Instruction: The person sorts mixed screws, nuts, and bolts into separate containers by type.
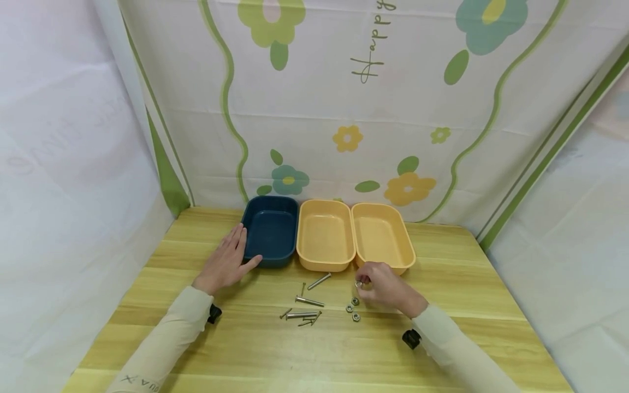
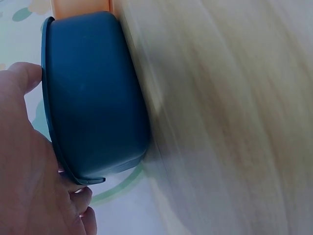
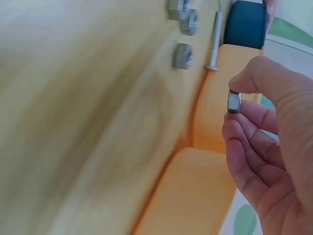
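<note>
i see the right hand (image 1: 385, 286) pinch a nut (image 3: 234, 102), partly covered by fingers, near the right yellow tray (image 1: 382, 232). the left hand (image 1: 225, 264), thumb apart, touches the blue tray (image 1: 271, 234), cut off in its wrist view

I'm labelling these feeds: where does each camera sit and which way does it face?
Head: on the head, looking forward and down at the table and bolts; left hand, right hand and sleeves show.
Left wrist: on that wrist, facing the blue tray; the left hand shows, touching its rim.
Right wrist: on that wrist, facing the nut pinched in the right hand, yellow trays beyond; a bit of the left hand also shows.
Shared: head and right wrist both show the nut and blue tray.
</note>
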`<state>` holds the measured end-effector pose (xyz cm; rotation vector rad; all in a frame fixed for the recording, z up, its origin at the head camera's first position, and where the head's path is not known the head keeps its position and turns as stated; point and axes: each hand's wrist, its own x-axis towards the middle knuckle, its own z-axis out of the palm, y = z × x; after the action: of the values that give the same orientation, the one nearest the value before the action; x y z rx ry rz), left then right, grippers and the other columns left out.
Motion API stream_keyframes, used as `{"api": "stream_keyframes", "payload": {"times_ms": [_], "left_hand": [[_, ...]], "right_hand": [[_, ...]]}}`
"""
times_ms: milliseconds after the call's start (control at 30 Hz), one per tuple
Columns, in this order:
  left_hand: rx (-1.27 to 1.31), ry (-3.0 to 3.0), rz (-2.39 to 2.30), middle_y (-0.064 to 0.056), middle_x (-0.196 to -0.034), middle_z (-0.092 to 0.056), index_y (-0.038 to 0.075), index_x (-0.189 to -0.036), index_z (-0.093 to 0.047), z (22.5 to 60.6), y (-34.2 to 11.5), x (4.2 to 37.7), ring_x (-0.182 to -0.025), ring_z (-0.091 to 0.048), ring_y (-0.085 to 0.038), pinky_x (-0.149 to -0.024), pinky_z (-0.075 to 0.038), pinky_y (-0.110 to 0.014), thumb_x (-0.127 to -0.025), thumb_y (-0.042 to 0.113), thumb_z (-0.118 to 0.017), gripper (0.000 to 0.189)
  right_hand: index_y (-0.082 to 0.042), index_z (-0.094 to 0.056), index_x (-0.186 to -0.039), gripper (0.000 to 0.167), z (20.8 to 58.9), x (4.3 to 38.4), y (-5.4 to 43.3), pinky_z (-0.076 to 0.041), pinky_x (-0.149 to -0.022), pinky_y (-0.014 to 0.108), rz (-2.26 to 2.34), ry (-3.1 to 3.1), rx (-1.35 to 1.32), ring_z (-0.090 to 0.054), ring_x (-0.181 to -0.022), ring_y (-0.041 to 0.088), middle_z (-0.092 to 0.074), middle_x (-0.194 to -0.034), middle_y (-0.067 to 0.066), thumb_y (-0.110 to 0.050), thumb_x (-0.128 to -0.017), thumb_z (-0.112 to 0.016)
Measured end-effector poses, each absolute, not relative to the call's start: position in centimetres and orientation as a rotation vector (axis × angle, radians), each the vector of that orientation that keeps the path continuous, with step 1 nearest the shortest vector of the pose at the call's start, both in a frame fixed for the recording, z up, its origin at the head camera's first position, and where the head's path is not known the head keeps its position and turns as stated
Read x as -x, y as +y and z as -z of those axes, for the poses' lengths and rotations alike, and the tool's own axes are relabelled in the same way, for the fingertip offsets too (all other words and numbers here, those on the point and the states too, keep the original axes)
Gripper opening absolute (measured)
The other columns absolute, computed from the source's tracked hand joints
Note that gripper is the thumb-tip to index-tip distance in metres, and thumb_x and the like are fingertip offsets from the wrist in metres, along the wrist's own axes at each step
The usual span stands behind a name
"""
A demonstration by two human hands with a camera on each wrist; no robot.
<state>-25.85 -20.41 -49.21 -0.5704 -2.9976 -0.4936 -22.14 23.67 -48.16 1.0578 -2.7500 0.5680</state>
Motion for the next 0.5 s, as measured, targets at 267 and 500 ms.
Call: {"api": "stream_keyframes", "payload": {"times_ms": [267, 500], "left_hand": [[0.572, -2.996, 0.488, -0.028, -0.175, -0.008, -0.011, -0.164, -0.014, 49.3, -20.5, 26.0, -0.164, -0.01, -0.045, -0.131, -0.016, -0.062, -0.107, 0.058, -0.048, 0.096], [0.571, -2.994, 0.487, -0.029, -0.175, -0.009, -0.011, -0.164, -0.015, 49.4, -20.5, 26.0, -0.164, -0.011, -0.045, -0.131, -0.017, -0.062, -0.107, 0.058, -0.048, 0.096]], "right_hand": [[-0.01, -0.075, -0.09, 0.008, 45.9, 23.2, 21.9, -0.057, -0.069, 0.02, -0.508, -2.702, -1.137, -0.067, -0.076, 0.01, -0.072, -0.085, -0.001, -0.009, -0.083, -0.079], [-0.01, -0.075, -0.092, 0.007, 44.5, 24.4, 19.1, -0.057, -0.07, 0.02, -0.5, -2.707, -1.17, -0.068, -0.078, 0.014, -0.071, -0.087, 0.0, -0.011, -0.086, -0.079]]}}
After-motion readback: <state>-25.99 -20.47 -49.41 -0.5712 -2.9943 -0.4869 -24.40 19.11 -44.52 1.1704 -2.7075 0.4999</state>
